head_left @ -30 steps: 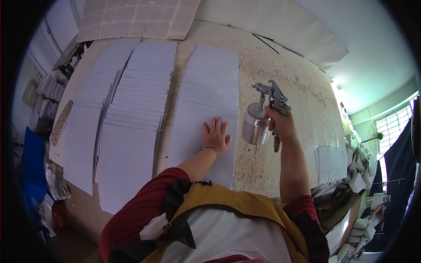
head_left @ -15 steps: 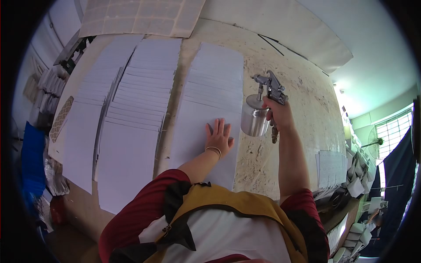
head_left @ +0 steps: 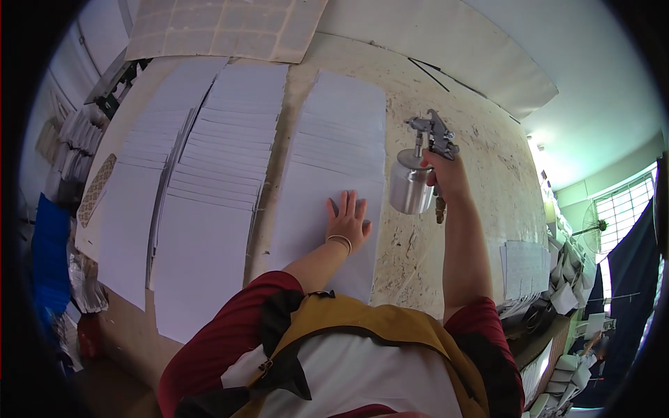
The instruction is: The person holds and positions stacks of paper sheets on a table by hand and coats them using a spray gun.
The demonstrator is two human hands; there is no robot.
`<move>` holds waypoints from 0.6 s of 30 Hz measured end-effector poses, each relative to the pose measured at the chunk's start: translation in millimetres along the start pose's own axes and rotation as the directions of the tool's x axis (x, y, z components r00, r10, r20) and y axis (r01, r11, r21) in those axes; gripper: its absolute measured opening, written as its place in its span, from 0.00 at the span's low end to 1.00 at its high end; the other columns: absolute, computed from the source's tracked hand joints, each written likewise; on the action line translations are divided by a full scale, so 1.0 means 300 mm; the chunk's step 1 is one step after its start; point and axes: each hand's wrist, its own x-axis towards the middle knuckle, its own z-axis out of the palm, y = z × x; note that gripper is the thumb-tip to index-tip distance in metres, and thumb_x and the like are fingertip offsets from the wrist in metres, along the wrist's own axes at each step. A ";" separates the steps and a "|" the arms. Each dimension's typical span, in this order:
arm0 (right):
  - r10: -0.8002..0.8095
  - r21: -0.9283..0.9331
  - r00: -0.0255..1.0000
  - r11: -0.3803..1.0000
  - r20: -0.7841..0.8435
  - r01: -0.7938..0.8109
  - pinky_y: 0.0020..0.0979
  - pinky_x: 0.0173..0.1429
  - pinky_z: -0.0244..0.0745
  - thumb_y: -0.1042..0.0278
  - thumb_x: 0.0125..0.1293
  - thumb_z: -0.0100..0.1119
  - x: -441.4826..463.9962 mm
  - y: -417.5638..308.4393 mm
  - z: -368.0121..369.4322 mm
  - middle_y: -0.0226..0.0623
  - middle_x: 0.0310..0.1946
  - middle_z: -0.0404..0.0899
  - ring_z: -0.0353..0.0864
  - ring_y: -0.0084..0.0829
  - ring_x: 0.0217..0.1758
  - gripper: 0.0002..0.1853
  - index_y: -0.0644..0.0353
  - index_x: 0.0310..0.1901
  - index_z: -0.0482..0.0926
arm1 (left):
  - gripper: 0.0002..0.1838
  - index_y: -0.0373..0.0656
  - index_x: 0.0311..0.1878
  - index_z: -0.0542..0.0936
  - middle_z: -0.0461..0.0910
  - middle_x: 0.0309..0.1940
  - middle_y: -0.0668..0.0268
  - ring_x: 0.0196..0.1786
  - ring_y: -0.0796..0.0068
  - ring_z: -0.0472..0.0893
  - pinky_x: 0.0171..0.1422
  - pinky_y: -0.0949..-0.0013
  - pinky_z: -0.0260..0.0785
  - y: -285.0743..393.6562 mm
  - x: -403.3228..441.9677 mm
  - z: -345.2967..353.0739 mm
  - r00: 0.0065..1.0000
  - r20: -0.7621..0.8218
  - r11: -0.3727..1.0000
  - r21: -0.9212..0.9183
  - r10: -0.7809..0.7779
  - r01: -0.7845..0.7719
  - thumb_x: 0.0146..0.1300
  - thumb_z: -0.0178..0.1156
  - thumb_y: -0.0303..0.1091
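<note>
My left hand lies flat with fingers spread on the nearest column of overlapping white sheets, a bracelet at its wrist. My right hand grips the handle of a metal spray gun, whose silver cup hangs beneath, above the stained tabletop to the right of the sheets. The gun's nozzle points left. Further left, two more columns of overlapping white sheets lie side by side, their edges staggered.
A grid-marked board lies at the table's far edge. Thin black strips rest near the back. Small sheets are stacked at the right edge. Blue material stands at the left. Part of a person shows at the far right.
My right hand has moved the spray gun a little away from me over the last second, then slightly right. My left hand stays pressed on the sheets.
</note>
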 end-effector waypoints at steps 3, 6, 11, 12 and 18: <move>0.011 -0.050 0.993 0.999 -0.113 -0.016 0.25 0.17 0.60 0.63 0.56 0.60 -0.009 0.013 -0.041 0.29 0.17 0.73 0.66 0.21 0.12 0.11 0.62 0.25 0.77 | 0.33 0.46 0.68 0.58 0.46 0.71 0.52 0.74 0.52 0.43 0.70 0.34 0.32 0.004 0.001 0.000 1.000 -0.009 1.000 -0.006 0.001 -0.002 0.63 0.46 0.52; -0.001 -0.005 0.991 1.000 -0.137 0.000 0.25 0.17 0.60 0.62 0.56 0.60 -0.011 0.024 -0.053 0.29 0.16 0.72 0.65 0.21 0.11 0.12 0.62 0.24 0.77 | 0.33 0.46 0.68 0.58 0.46 0.71 0.52 0.74 0.52 0.43 0.70 0.34 0.32 0.003 0.000 -0.003 1.000 -0.008 1.000 -0.010 -0.002 0.002 0.63 0.46 0.52; 0.008 0.007 0.991 1.000 -0.130 -0.008 0.25 0.17 0.60 0.61 0.56 0.60 -0.019 0.035 -0.049 0.29 0.16 0.72 0.65 0.21 0.11 0.12 0.62 0.24 0.77 | 0.33 0.46 0.68 0.58 0.46 0.71 0.52 0.74 0.52 0.43 0.70 0.34 0.31 0.007 0.003 -0.005 1.000 -0.003 1.000 0.013 0.001 -0.001 0.63 0.46 0.52; 0.007 0.016 0.993 1.000 -0.119 -0.005 0.25 0.17 0.60 0.61 0.56 0.60 -0.018 0.034 -0.048 0.29 0.16 0.72 0.65 0.21 0.11 0.12 0.62 0.24 0.77 | 0.33 0.46 0.68 0.58 0.46 0.71 0.52 0.74 0.52 0.43 0.70 0.34 0.32 0.006 0.004 -0.004 1.000 -0.010 1.000 0.011 0.000 0.000 0.63 0.46 0.52; 0.042 0.003 0.983 0.999 -0.179 -0.043 0.25 0.17 0.58 0.61 0.57 0.60 -0.001 0.088 -0.073 0.28 0.17 0.72 0.65 0.21 0.12 0.11 0.58 0.23 0.77 | 0.33 0.46 0.68 0.58 0.46 0.71 0.52 0.74 0.53 0.43 0.70 0.35 0.32 0.000 0.002 0.013 1.000 -0.031 1.000 0.014 0.001 -0.001 0.63 0.46 0.52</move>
